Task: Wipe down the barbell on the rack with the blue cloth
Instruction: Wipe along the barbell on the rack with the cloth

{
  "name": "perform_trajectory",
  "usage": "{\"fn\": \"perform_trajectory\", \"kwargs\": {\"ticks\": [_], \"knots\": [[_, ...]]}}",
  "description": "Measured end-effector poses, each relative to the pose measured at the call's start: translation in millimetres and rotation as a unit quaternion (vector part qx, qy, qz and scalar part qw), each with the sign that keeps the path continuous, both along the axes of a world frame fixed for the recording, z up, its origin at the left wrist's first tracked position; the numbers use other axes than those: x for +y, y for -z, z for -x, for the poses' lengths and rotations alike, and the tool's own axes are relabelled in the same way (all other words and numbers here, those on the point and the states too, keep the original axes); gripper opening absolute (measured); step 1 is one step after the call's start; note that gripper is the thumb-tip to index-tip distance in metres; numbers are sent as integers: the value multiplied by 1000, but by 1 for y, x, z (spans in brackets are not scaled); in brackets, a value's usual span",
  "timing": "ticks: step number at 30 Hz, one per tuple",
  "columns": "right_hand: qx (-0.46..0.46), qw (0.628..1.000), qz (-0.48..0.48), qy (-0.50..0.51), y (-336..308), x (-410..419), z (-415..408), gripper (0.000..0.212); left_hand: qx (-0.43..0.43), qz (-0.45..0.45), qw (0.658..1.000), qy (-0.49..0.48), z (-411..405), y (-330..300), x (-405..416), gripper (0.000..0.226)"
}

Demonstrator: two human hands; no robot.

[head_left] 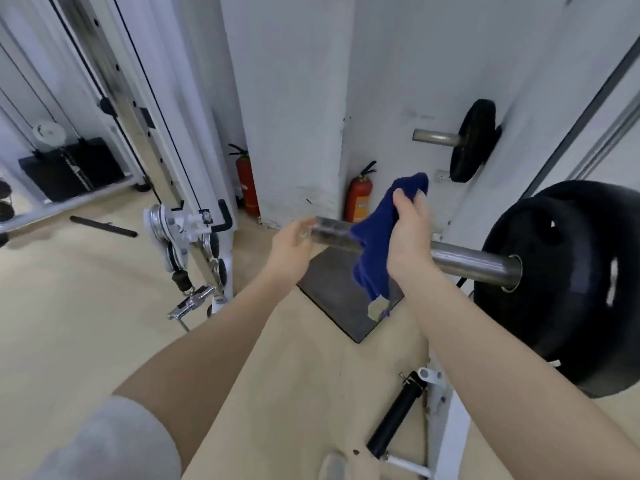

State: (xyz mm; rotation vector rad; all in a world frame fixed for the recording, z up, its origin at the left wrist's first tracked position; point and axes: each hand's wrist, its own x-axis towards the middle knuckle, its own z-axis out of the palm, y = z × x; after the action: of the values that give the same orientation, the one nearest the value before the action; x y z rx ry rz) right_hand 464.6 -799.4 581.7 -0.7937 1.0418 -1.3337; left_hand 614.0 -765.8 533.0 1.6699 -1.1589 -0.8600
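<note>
The right hand point(408, 233) grips the blue cloth point(375, 244) over the barbell point(467, 259) sleeve. The left hand point(294, 244) hovers loosely spread at its tip. Wiping looks underway; how much remains is unclear

Left hand point(294, 245) motion-blurred at the fingertips — contact with the barbell point(467, 259) end not resolvable. Middle of the sleeve concealed behind the blue cloth point(375, 244) and right hand point(408, 233). Inner shaft hidden by the stacked weight plates point(568, 285), themselves cropped at the right edge. Small pale tag at the cloth's lower corner — too small to read. Cable machine point(145, 140) truncated at top and left edges.
</note>
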Motion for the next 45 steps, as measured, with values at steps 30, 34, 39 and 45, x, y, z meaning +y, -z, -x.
{"fn": "perform_trajectory", "kwargs": {"ticks": [30,34,39,45], "knots": [[784,607,113,64,77,-44,-111,33,51,-105,894,433,-87,34,-112,37],[774,622,114,23,75,-54,-98,18,64,-112,892,432,-85,33,-113,29],[718,693,-50,-39,56,-85,-98,28,97,-145,911,374,-80,30,-113,20],[784,586,194,66,95,-33,-82,30,107,-136,925,338,-72,38,-109,18]]}}
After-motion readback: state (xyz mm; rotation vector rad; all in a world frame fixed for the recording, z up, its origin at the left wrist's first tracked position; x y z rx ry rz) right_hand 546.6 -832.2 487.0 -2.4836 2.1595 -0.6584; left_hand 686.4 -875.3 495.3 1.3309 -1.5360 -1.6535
